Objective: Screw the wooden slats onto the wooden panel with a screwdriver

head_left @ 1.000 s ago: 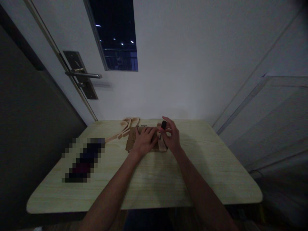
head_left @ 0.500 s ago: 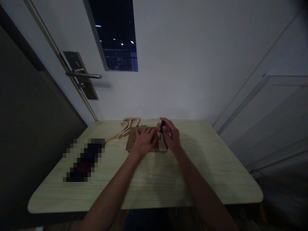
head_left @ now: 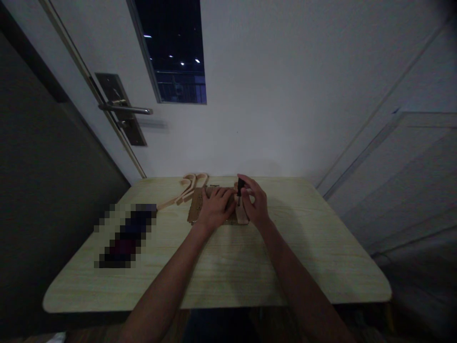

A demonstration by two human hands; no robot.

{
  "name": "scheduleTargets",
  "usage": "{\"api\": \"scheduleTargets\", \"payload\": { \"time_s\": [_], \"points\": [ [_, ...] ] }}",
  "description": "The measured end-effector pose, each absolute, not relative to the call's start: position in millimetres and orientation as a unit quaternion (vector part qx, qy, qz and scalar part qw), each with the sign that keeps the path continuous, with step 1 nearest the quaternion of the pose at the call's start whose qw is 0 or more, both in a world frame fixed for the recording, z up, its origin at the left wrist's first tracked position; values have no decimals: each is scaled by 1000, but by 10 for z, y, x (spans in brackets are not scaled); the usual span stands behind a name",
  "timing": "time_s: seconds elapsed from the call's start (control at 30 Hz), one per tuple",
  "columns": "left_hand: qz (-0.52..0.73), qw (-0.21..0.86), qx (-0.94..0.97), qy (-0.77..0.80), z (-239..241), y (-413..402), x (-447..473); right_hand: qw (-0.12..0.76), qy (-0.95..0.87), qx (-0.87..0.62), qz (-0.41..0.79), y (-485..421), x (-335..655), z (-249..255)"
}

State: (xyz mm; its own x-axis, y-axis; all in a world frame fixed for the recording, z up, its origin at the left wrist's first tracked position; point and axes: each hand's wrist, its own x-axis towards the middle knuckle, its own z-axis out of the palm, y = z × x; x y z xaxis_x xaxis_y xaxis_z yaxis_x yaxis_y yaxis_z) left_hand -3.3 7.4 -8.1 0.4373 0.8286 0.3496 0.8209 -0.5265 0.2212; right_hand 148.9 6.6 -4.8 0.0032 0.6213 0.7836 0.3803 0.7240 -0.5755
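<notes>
Head view has our right hand (head_left: 256, 202) pinching a black-handled screwdriver (head_left: 240, 186), long axis nearly upright, over the pale wooden piece (head_left: 241, 215) just left of that hand. Our left hand (head_left: 216, 208) lies spread on the brown board (head_left: 193, 209), near the far edge of the counter (head_left: 303, 247)

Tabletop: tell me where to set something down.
Bare tabletop: between the right forearm and right edge; also between the forearms, nearer than the brown board. Crowded: around the board, with the left hand, right hand, black-handled tool and wooden hooks. Pixelation obscures part of the left side.
</notes>
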Motion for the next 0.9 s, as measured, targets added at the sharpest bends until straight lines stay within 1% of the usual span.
{"api": "scheduleTargets", "payload": {
  "time_s": [0.17, 0.47, 0.9],
  "points": [
    [217, 12, 850, 480, -81, 73, -37, 623, -693, -344, 118, 49, 1481, -42],
    [204, 9, 848, 489, -57, 61, -33, 611, -694, -368, 103, 104, 1494, -96],
    [207, 8, 848, 487, -79, 71, -39, 619, -676, -392, 76, 105, 1500, -56]
  ]
}}
